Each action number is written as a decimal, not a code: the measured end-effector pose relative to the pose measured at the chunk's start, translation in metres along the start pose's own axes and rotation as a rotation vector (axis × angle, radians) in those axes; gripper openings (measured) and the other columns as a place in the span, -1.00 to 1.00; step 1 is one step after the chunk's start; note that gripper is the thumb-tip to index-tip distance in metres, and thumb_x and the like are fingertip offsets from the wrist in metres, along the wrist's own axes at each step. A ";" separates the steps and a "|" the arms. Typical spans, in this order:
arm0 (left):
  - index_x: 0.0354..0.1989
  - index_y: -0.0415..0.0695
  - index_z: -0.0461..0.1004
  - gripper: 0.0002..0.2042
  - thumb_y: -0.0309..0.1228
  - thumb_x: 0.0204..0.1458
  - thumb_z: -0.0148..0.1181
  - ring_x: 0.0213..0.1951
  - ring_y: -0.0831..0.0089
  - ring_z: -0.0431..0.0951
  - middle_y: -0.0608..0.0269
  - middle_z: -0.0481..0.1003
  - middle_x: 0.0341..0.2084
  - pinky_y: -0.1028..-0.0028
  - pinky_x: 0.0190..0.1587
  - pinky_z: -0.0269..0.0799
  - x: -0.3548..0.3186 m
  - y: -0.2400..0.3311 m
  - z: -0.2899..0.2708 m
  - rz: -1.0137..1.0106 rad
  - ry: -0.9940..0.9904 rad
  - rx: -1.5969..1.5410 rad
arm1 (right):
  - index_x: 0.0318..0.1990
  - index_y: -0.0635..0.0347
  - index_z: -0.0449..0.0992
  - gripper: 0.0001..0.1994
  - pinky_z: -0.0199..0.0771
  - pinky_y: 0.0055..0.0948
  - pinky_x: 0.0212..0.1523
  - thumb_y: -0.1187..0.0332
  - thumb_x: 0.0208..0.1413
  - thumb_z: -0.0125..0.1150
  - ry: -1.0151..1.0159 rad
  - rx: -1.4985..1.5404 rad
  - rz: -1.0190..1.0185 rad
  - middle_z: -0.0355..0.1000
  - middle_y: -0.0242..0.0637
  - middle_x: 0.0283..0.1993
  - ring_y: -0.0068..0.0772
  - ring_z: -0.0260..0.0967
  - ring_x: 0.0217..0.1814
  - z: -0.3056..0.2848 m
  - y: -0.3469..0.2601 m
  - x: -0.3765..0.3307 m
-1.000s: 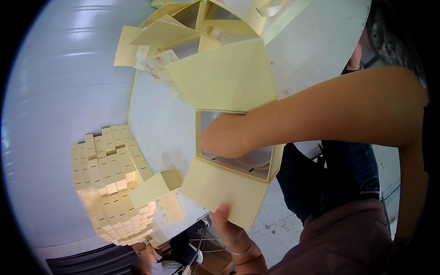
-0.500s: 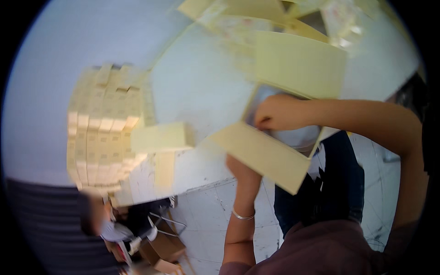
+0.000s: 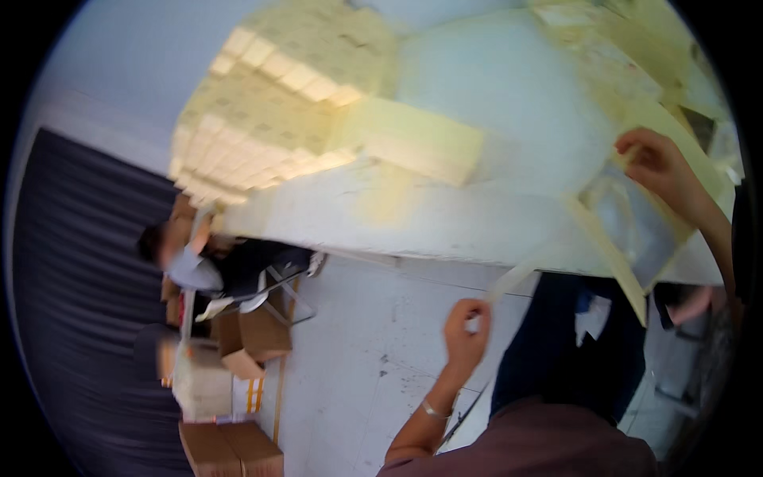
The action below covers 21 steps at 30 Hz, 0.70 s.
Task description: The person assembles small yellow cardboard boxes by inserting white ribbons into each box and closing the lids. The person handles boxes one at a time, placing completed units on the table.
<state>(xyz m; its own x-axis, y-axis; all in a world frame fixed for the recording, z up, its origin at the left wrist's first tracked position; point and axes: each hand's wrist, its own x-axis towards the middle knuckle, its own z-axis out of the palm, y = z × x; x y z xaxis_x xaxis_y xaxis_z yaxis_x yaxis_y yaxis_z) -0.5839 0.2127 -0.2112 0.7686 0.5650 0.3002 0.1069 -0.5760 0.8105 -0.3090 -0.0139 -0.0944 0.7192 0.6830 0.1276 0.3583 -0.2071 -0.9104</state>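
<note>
My left hand (image 3: 467,338) is closed, thumb and fingers pinching one end of a thin, pale translucent strip (image 3: 515,278) beside the table's front edge. The strip slants up from my fingers toward the box and is blurred. An open cream box (image 3: 612,248) with raised flaps sits at the table edge on the right, a greyish, shiny lining or bag (image 3: 628,219) inside it. Over the box's far side hangs my right hand (image 3: 664,171), its fingers loosely bent and apart, with nothing visible in them.
Many small cream boxes (image 3: 270,103) stand stacked on the white table (image 3: 493,211) at left, with one longer cream box (image 3: 413,135) beside them. More cream packaging (image 3: 612,63) lies far right. Left of the floor, a person (image 3: 187,254) sits near brown cartons (image 3: 230,449).
My left hand has come away from the box flap, down and toward me, drawing out the strip. My right hand has lifted from inside the box. The view has swung left.
</note>
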 end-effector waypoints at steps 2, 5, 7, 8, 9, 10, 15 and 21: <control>-0.45 -0.24 0.42 -0.96 -0.58 -0.05 0.17 -0.49 0.51 0.41 0.23 0.43 -0.56 0.56 -0.37 0.34 -0.012 -0.014 -0.005 -0.100 0.014 0.007 | -0.25 0.30 0.44 -0.83 0.40 -0.52 -0.27 0.62 -0.04 0.08 -0.087 -0.221 -0.109 0.37 -0.29 -0.30 -0.48 0.33 -0.33 -0.013 -0.008 -0.006; -0.44 -0.28 0.42 -0.94 -0.56 -0.02 0.16 -0.49 0.59 0.39 0.29 0.44 -0.56 0.59 -0.37 0.33 -0.032 -0.034 -0.009 -0.248 0.039 -0.004 | -0.30 0.30 0.46 -0.89 0.39 -0.32 -0.27 0.55 -0.01 0.08 -0.421 -0.505 -0.202 0.41 -0.10 -0.30 -0.16 0.38 -0.24 -0.024 -0.019 -0.026; -0.43 -0.28 0.40 -0.93 -0.54 0.00 0.15 -0.48 0.59 0.39 0.32 0.44 -0.56 0.60 -0.36 0.32 -0.046 -0.045 -0.009 -0.368 0.040 -0.174 | -0.30 0.29 0.47 -0.88 0.37 -0.24 -0.26 0.52 0.00 0.05 -0.523 -0.572 -0.212 0.41 -0.06 -0.30 -0.06 0.38 -0.22 -0.022 -0.023 -0.034; -0.40 -0.28 0.39 -0.92 -0.54 0.01 0.14 -0.47 0.60 0.39 0.32 0.44 -0.54 0.61 -0.34 0.32 -0.052 -0.047 -0.009 -0.425 0.019 -0.220 | -0.30 0.30 0.47 -0.88 0.37 -0.22 -0.26 0.51 0.00 0.04 -0.545 -0.590 -0.193 0.42 -0.05 -0.31 -0.04 0.38 -0.22 -0.020 -0.025 -0.041; -0.37 -0.28 0.38 -0.92 -0.54 0.02 0.14 -0.45 0.60 0.38 0.32 0.43 -0.51 0.61 -0.32 0.31 -0.055 -0.051 -0.008 -0.483 -0.006 -0.258 | -0.30 0.30 0.48 -0.87 0.36 -0.20 -0.25 0.50 0.00 0.03 -0.583 -0.593 -0.174 0.42 -0.04 -0.32 -0.02 0.38 -0.22 -0.018 -0.024 -0.043; -0.34 -0.27 0.37 -0.91 -0.54 0.03 0.13 -0.44 0.60 0.38 0.32 0.43 -0.49 0.62 -0.30 0.31 -0.056 -0.052 -0.008 -0.561 -0.029 -0.290 | -0.28 0.28 0.47 -0.87 0.36 -0.22 -0.26 0.48 0.01 0.04 -0.623 -0.636 -0.157 0.39 -0.10 -0.34 -0.06 0.38 -0.24 -0.018 -0.023 -0.042; -0.09 -0.22 0.25 -0.75 -0.51 0.06 0.06 -0.18 0.52 0.30 0.22 0.30 -0.17 0.53 -0.10 0.26 -0.031 -0.037 0.001 -0.369 0.025 -0.102 | -0.25 0.23 0.45 -0.83 0.36 -0.22 -0.21 0.42 -0.03 0.10 -0.845 -0.608 -0.031 0.34 -0.18 -0.30 -0.14 0.36 -0.19 -0.010 -0.007 -0.034; -0.02 -0.20 0.22 -0.69 -0.34 0.11 -0.01 -0.07 0.36 0.30 0.11 0.28 -0.07 0.37 0.01 0.21 0.033 0.038 0.016 0.418 0.016 -0.009 | -0.36 0.22 0.51 -0.89 0.33 -0.27 -0.20 0.44 -0.08 0.14 -0.722 -0.884 -0.267 0.36 -0.26 -0.45 -0.16 0.33 -0.18 0.006 -0.004 -0.028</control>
<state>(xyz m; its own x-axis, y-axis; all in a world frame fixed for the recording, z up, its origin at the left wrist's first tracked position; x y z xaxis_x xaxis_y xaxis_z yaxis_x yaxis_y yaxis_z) -0.5441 0.1999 -0.1788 0.7351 0.2927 0.6115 -0.2175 -0.7525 0.6216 -0.3341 -0.0280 -0.0969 0.1558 0.9585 -0.2386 0.9403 -0.2179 -0.2614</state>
